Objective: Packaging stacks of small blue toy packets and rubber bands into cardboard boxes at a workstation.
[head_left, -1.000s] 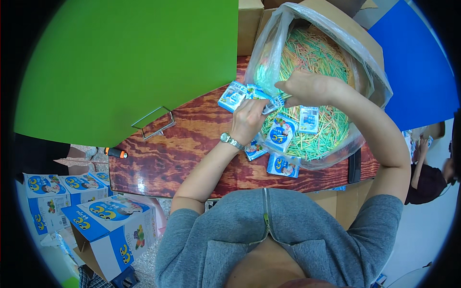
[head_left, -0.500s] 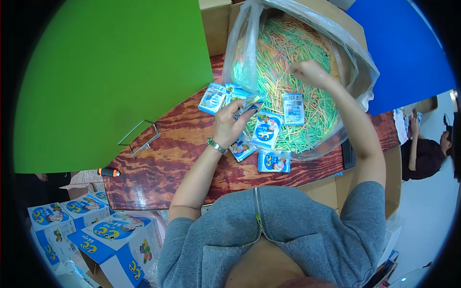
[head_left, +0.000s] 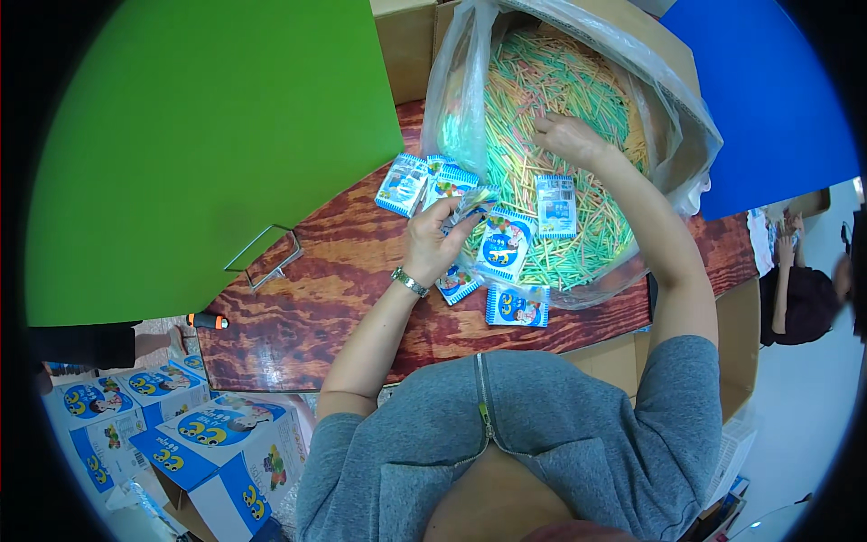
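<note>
My left hand (head_left: 432, 242) is closed on a small clear-and-blue packet (head_left: 477, 200), held over the near left side of the big plastic bag. Green, yellow and pink thin sticks (head_left: 560, 81) fill that clear plastic bag (head_left: 460, 108). Above the middle of the pile is my right hand (head_left: 569, 140), its fingers pinched together. Whatever lies between those fingertips is too small to make out. Nearby rest a blue-and-white packet (head_left: 555, 206) on the sticks, another packet (head_left: 503, 244) at the bag's near edge, and several more around my left hand, among them one packet (head_left: 401, 183) farther left.
The bag lines a cardboard box (head_left: 623, 18) on a red-brown wooden table (head_left: 316, 298). A green panel (head_left: 208, 163) flanks it left, a blue panel (head_left: 759, 108) right. A metal wire handle (head_left: 271, 253) sticks out. Printed cartons (head_left: 217, 443) stand lower left. Another person (head_left: 804, 298) sits far right.
My right hand has shifted slightly left over the sticks, its fingers now pointing left. The left hand keeps its packet in nearly the same place.
</note>
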`<action>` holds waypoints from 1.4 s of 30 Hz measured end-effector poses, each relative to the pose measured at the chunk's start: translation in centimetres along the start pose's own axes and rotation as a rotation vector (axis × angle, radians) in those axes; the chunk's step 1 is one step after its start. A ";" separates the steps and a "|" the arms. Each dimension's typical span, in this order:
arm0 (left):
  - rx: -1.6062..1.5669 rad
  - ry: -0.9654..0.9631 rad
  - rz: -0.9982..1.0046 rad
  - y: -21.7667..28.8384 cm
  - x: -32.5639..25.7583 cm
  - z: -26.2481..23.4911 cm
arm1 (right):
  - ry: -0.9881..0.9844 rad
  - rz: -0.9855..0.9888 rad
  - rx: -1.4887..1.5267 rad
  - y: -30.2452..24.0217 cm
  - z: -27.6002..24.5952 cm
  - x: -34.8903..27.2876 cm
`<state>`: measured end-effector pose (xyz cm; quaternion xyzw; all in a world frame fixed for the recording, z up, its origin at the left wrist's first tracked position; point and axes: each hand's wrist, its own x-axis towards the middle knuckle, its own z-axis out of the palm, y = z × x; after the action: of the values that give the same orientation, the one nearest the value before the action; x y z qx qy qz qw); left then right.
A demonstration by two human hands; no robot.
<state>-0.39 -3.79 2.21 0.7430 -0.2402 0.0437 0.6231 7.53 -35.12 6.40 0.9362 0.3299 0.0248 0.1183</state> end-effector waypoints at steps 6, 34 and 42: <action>0.044 -0.009 0.011 0.5 0.4 -0.1 | 0.106 0.135 0.103 1.5 -1.4 -0.9; 0.113 -0.044 0.025 0.8 0.2 -1.1 | 0.411 -0.185 0.530 -11.5 -12.1 1.4; 0.081 -0.234 -0.075 -1.5 -0.3 -2.7 | 0.419 0.036 0.727 -13.7 -6.4 1.9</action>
<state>0.57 -1.01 1.32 0.7760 -0.2815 -0.0572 0.5615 -0.19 -22.34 9.25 0.8973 0.3179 0.0989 -0.2898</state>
